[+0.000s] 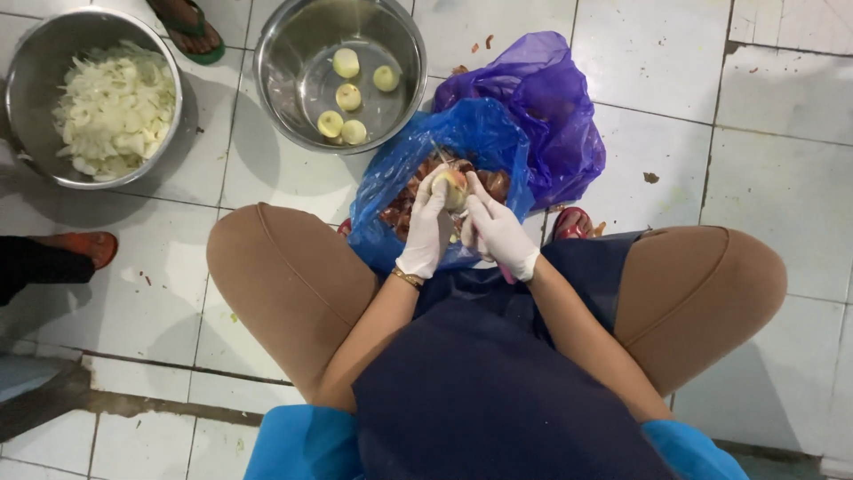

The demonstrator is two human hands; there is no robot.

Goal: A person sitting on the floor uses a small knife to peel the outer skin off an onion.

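Partly peeled onion (454, 188) at centre, held over open blue plastic bag (418, 169) of reddish-brown skins. Left hand (426, 227), white glove, fingers closed around onion's left side. Right hand (498, 233), white glove, closed on pink handle (506, 274), thumb against onion; blade hidden. Purple bag (542, 116) just right of blue one. Far: steel bowl (275, 53) with five peeled onions (353, 96). Far left: second steel bowl (27, 53) full of sliced onion (115, 107). White tiled floor (782, 133). Other people's sandalled feet at far and left edges.
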